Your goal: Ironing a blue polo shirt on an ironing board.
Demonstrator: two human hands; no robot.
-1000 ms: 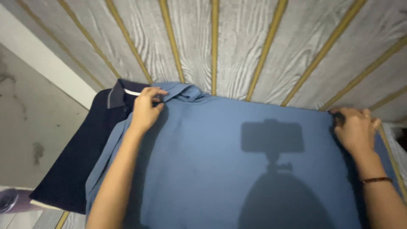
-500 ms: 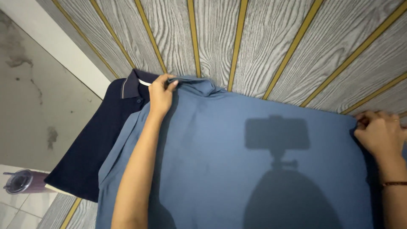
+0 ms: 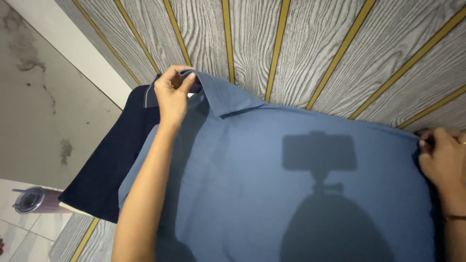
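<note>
Shirt, blue, lies spread flat across most of the near view, w/ a dark shadow of a head and a box-shaped device on a stalk falling over its middle. I see it sitting on a grey wood-grain surface w/ thin gold strips running away from me.

Nearest, the left forearm comes up from the bottom edge, over the shirt's left part. Right hand is at the far right edge of view, partly cut off; fingers curled tight, pinching the shirt's right corner at its top edge. A thin band shows on that wrist.

Further up, left hand has thumb and fingers closed on the collar, lifting its tip a bit off the surface; the rest of the collar folds down toward the shirt's body.

Just left of that, partly under the blue one, lies a navy shirt, its own collar w/ a pale stripe peeking out beside the left hand.

Low left, off the surface on pale tiles, stands a cup w/ a clear lid and dark body. Beyond it, a stained grey wall and a white strip along the surface's edge.
</note>
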